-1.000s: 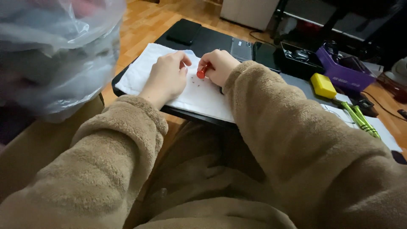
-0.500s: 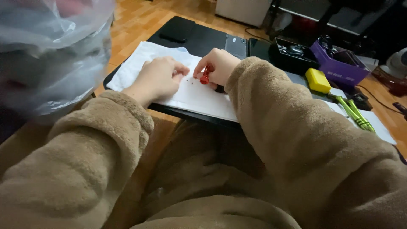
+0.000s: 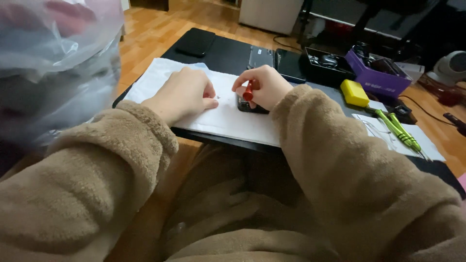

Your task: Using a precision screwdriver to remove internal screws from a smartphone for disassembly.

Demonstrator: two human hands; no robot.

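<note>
Since the earlier frame, the left hand (image 3: 183, 94) has slid a little away from the right hand (image 3: 264, 87) on the white paper sheet (image 3: 221, 119), which covers the near part of the black table (image 3: 228, 53). It lies on the sheet with loosely curled fingers, holding nothing. To the right of it, the right hand grips a small red screwdriver (image 3: 248, 91) over a dark device (image 3: 248, 106) on the sheet.
</note>
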